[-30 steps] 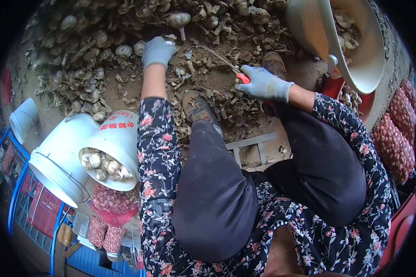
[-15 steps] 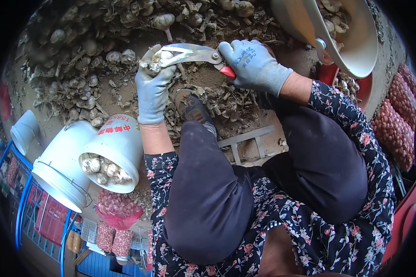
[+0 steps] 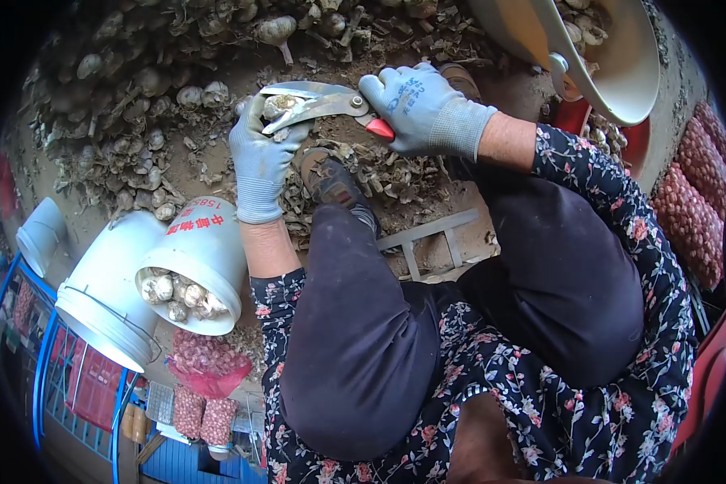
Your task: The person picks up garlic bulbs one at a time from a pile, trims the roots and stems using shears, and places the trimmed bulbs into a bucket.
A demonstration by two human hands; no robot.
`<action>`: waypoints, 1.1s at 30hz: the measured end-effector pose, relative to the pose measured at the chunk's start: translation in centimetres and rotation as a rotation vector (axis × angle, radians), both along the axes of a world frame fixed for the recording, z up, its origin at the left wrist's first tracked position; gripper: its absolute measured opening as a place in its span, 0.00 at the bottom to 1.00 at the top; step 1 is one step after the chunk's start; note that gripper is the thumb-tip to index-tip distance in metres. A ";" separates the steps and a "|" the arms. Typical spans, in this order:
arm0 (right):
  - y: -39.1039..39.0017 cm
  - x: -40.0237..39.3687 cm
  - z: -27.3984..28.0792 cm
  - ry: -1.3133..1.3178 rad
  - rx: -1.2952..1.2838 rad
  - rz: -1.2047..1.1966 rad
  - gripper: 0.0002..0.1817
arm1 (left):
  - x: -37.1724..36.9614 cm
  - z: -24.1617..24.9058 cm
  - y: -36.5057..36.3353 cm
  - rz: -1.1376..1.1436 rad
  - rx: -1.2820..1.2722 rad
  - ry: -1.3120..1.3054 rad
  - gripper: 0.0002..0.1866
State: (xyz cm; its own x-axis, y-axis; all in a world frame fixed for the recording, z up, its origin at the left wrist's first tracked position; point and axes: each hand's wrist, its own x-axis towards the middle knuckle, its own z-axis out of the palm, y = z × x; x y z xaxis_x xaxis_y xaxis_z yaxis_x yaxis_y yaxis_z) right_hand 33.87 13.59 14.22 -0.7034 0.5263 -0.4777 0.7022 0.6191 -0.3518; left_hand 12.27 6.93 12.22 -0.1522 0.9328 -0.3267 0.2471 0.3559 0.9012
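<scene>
My left hand [image 3: 260,165], in a grey-blue work glove, is closed around a garlic bulb [image 3: 281,105]. My right hand [image 3: 424,113], gloved alike, grips the red handles of a pair of shears [image 3: 333,105]. The metal blades are spread apart and point left, one on either side of the bulb. My right fingers cover most of the handles. Behind my left hand spreads a heap of garlic [image 3: 129,137] with dry stalks.
A white bucket of garlic bulbs [image 3: 210,242] lies tipped on the left, beside another white bucket [image 3: 113,282]. At top right stands a pale tub [image 3: 633,81] with garlic in it. Net sacks [image 3: 686,218] lie at right. My shoe [image 3: 331,181] rests among stalk scraps.
The shears' blades have spread wider around the bulb. My right hand has moved a little to the left with the shears, and my left hand has shifted slightly left.
</scene>
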 end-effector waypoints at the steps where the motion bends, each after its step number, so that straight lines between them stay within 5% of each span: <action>1: -0.1 0.0 0.1 -0.035 -0.039 0.007 0.26 | 0.3 0.0 -0.1 -0.002 -0.002 -0.003 0.21; 7: -0.1 0.3 -0.7 -0.021 -0.080 0.019 0.24 | 0.8 -1.0 -0.5 0.036 0.087 0.145 0.20; 13: -0.2 2.9 -2.4 0.087 -0.254 -0.173 0.17 | 1.6 -1.4 -0.5 0.224 -0.003 -0.202 0.19; 15: -0.5 4.0 -3.1 0.113 -0.279 -0.279 0.16 | 1.1 -1.5 -0.2 0.339 0.057 -0.563 0.21; 20: -1.6 4.2 -2.7 0.259 -0.873 -0.352 0.28 | 0.6 -3.0 -1.3 0.403 0.122 -1.342 0.16; 25: -1.0 1.2 -1.6 0.270 -0.905 -0.395 0.27 | 2.5 -3.4 -1.6 0.518 -0.066 -1.228 0.12; 31: -1.2 2.6 -3.4 0.167 -0.877 -0.411 0.23 | 1.6 -5.3 -3.1 0.351 -0.115 -1.017 0.16; 33: -1.1 3.6 -4.0 0.166 -0.907 -0.491 0.20 | -1.1 -7.0 -4.5 0.560 -0.076 -0.968 0.17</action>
